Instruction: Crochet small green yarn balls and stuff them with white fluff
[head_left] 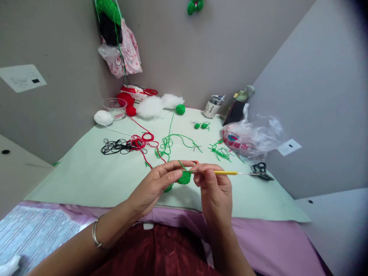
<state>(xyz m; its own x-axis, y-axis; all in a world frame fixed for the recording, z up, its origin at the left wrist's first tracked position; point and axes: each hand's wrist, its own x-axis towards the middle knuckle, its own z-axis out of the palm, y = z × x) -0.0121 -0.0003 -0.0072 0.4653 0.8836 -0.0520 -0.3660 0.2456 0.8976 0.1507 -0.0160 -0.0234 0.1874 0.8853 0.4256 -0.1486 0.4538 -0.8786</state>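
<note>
Between the thumb and fingers of my left hand (159, 182) I pinch a small green crochet piece (184, 177). Green yarn runs up from it over my left fingers. My right hand (214, 188) is closed around a crochet hook (226, 173) with a yellow handle, and its metal tip reaches the top edge of the piece. Something small and orange (196, 162) shows by my left fingertips; I cannot make out what it is. Loose green yarn (163, 147) lies on the table just beyond my hands, with red yarn (146, 140) to its left.
A tangle of black yarn (119, 147) lies left. Behind are white stuffing (150, 107), a green yarn ball (180, 109), a plastic tub (115, 109) and red balls (125, 99). On the right are a pen cup (212, 107), a plastic bag (250, 136) and a black claw clip (261, 171).
</note>
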